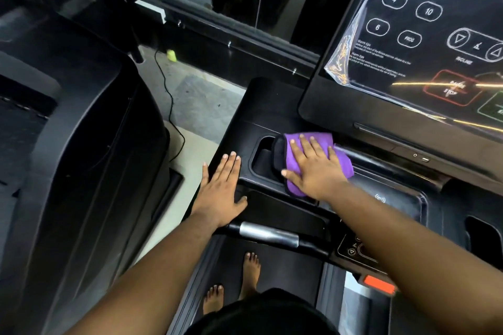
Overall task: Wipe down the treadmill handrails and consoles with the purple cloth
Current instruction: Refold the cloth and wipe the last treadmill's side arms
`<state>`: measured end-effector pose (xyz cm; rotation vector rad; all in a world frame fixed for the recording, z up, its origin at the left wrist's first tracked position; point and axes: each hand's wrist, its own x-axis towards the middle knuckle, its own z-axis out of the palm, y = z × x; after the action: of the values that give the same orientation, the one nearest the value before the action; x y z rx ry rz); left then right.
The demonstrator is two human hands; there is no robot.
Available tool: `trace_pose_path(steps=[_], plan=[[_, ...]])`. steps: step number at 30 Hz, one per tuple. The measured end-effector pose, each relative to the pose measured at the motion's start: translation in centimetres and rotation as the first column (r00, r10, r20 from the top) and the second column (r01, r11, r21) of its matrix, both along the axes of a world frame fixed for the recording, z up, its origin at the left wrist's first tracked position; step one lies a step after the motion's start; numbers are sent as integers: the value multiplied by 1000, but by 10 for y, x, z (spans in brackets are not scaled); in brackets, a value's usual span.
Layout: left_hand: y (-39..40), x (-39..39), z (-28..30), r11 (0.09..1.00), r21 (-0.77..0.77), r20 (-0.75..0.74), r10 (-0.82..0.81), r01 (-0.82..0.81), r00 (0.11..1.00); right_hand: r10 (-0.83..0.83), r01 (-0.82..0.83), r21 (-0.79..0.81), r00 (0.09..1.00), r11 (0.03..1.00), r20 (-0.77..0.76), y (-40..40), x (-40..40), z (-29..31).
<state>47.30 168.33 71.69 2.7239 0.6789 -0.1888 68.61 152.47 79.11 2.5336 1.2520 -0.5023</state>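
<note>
Landmark: the cup recess [265,160], a rounded pocket sunk into the black console deck [245,114].
Floor: pale floor [196,106] shows left of the recess, between this machine and a second black machine [81,144] further left; a thin black cable [170,106] trails across it.
Far wall: dark glass panels behind a black rail, up and left of the recess.
Left hand [220,193]: just left of the recess, flat on the deck, fingers spread, gripping nothing.
Recess contents: a dark lining is all that shows; its right side is hidden by the cloth.
Purple cloth [310,141]: draped over the recess's right edge and the deck beside it.
Right hand [315,166]: palm down, fingers splayed, pressing the cloth flat rather than clutching it.
Handrail [268,234]: below the recess, black with a silver sensor band.
Bare feet: on the belt [285,266] under the handrail.
Control panel [408,35]: up and right of the recess, numbered buttons under a peeling plastic film [340,62].
Tray [402,207]: right of the recess, shallow, glossy, holding nothing visible.
</note>
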Motion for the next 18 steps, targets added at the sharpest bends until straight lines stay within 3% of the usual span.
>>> trace_pose_path(steps=[5, 12, 18], plan=[[3, 1, -1, 999, -33, 6, 11, -10, 1000, 167, -169, -43, 984, 985, -60, -39, -1, 2], [3, 1, 1, 998, -53, 10, 21, -20, 1000, -3, 0, 48, 999, 999, 50, 30, 23, -16], [4, 1, -1, 998, -53, 11, 18, -18, 1000, 206, -205, 29, 978, 978, -19, -29, -32, -3]])
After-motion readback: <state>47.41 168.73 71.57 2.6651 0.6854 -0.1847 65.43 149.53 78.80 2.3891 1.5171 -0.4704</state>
